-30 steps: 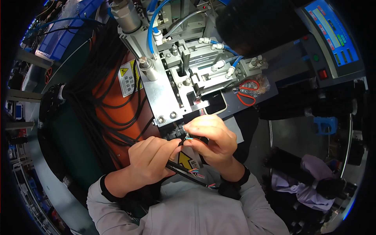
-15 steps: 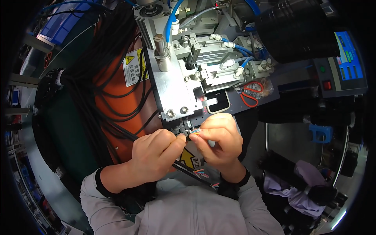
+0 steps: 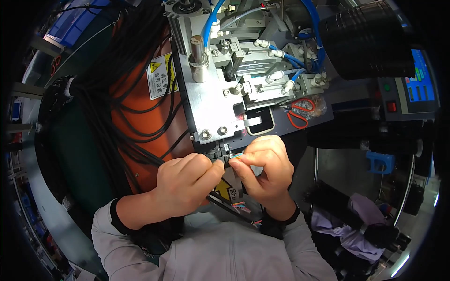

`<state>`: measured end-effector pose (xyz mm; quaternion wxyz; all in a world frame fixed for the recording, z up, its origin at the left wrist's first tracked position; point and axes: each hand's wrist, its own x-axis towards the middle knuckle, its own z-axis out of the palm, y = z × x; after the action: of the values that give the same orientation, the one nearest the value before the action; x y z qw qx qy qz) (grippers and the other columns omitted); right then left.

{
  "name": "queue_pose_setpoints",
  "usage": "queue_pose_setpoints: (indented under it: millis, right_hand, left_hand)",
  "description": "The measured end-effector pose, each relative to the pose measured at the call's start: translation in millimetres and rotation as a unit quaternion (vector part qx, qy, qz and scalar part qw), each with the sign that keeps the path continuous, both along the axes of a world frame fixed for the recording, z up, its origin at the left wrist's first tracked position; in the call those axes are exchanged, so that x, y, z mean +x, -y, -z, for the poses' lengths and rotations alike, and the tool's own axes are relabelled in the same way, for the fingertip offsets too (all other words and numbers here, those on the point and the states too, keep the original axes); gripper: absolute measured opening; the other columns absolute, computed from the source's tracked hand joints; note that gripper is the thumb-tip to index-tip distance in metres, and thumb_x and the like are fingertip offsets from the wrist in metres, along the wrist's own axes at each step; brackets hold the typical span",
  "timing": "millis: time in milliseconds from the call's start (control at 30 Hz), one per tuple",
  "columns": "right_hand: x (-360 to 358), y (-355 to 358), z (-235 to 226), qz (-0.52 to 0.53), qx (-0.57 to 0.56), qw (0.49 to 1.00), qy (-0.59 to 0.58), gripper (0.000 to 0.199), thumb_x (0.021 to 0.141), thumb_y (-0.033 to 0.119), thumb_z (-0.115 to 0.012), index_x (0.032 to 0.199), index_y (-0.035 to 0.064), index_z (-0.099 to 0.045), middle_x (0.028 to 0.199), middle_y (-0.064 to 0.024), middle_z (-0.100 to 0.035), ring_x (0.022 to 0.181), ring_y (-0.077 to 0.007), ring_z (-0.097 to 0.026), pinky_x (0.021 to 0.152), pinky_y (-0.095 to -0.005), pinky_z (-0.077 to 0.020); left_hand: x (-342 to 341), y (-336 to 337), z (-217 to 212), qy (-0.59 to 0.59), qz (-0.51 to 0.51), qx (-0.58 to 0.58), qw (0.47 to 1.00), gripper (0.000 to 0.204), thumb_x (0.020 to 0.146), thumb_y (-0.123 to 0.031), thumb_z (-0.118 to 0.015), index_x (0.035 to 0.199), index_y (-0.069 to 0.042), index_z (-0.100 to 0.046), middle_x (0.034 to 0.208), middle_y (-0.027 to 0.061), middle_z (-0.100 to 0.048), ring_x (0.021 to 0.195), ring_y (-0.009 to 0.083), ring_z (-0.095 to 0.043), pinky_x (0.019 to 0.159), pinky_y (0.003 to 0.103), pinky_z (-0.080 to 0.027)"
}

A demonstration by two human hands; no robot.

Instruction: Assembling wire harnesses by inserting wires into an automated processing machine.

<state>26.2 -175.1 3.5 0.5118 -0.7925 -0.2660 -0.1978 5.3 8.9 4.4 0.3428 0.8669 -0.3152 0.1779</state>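
My right hand [image 3: 268,171] is closed in a pinch around thin coloured wires [image 3: 238,156], their ends showing blue and orange at the thumb and fingertip. Just left of it, my left hand [image 3: 187,182] is closed, its fingertips against a small dark fixture [image 3: 217,153] at the machine's front edge. What the left fingers grip is hidden behind the knuckles. Both hands are below the machine's bright metal plate [image 3: 208,105], fingertips a short way apart. Under the wrists, black cables [image 3: 224,202] end in stripped coloured wires [image 3: 240,206].
A bundle of black cables [image 3: 101,107] hangs over the orange surface [image 3: 136,161] on the left. Red-handled scissors [image 3: 300,114] and a phone-like framed object [image 3: 267,124] lie beside the machine. A control box with a screen [image 3: 417,89] and a black cylinder [image 3: 365,42] stand right.
My right fingers have shifted slightly and less of the wires shows beyond them. My left hand stays nearly in place. The whole view has moved a little.
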Motion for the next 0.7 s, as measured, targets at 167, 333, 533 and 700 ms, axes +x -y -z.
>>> queue_pose_setpoints:
  millis: [167,333,533,700]
  right_hand:
    - [1,21,-5,-0.090,0.001,0.982,-0.167,0.013,0.075,0.000,-0.073,0.080,0.0027,-0.061,0.078,-0.0067,-0.059,0.073,-0.0184,-0.057,0.070,-0.0268,-0.0430]
    - [-1,25,19,-0.199,0.307,0.786,-0.499,0.008,0.079,0.000,-0.069,0.082,-0.0005,-0.061,0.081,-0.0066,-0.060,0.077,-0.0139,-0.056,0.071,-0.0256,-0.0429]
    - [0,23,25,-0.079,0.096,0.943,-0.310,0.006,0.079,-0.001,-0.068,0.082,-0.0035,-0.064,0.084,-0.0078,-0.062,0.075,-0.0111,-0.055,0.067,-0.0241,-0.0430]
    - [11,32,25,-0.164,0.178,0.861,-0.448,0.005,0.077,-0.003,-0.069,0.080,-0.0035,-0.064,0.083,-0.0085,-0.063,0.073,-0.0114,-0.055,0.066,-0.0240,-0.0432]
  left_hand:
    - [0,-2,-4,0.053,-0.005,0.042,0.998,0.029,0.069,-0.009,-0.067,0.097,-0.002,-0.065,0.073,0.0019,-0.051,0.056,0.0126,-0.053,0.044,0.026,-0.038]
    - [-4,0,-1,0.090,-0.003,0.089,0.992,0.036,0.069,-0.015,-0.067,0.103,-0.001,-0.067,0.078,0.0050,-0.059,0.057,0.0139,-0.054,0.046,0.025,-0.039]
    - [-6,4,2,0.080,-0.008,0.134,0.988,0.038,0.070,-0.012,-0.065,0.106,-0.003,-0.068,0.079,0.0051,-0.059,0.058,0.0129,-0.053,0.046,0.023,-0.037]
    - [-6,3,4,0.119,0.001,0.151,0.981,0.038,0.070,-0.008,-0.064,0.108,-0.005,-0.068,0.081,0.0045,-0.059,0.057,0.0120,-0.050,0.045,0.023,-0.034]
